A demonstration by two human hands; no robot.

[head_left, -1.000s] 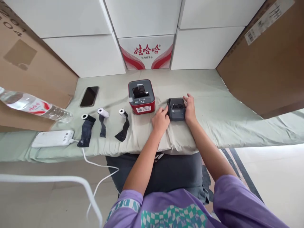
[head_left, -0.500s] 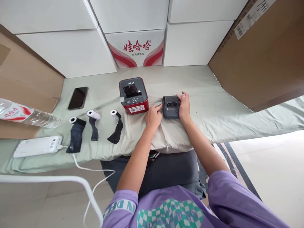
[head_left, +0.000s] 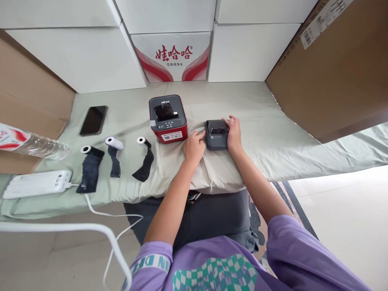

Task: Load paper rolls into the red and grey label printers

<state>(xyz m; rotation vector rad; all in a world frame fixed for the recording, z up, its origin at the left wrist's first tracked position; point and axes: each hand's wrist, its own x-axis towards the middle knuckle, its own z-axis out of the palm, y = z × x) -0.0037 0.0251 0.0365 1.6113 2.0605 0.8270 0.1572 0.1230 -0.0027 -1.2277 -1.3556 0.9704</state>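
A small dark grey portable printer point(head_left: 217, 142) sits on the cloth-covered surface, between my hands. My right hand point(head_left: 234, 135) is wrapped around its right side, fingers along the far right corner. My left hand point(head_left: 194, 147) lies at its left side, index finger stretched to touch the edge and the other fingers partly curled, holding nothing. Just left of that hand stands a red and black printer point(head_left: 169, 135) with dark paper coming out of its top. Further left lie three paper rolls, one black point(head_left: 92, 151) and two pale point(head_left: 115, 142) point(head_left: 143, 142), each with a dark strip unrolled.
A phone point(head_left: 93, 120) lies at the back left. Nearer are a plastic water bottle point(head_left: 42, 146) and a white power bank point(head_left: 38, 184) with a cable. White boxes point(head_left: 174, 56) line the back; a large cardboard box point(head_left: 339, 81) stands right. A white tube point(head_left: 75, 228) crosses the lower left.
The view has shifted slightly, so things on the left appear further left. Both hands stay at the small printer with nearly the same grip.
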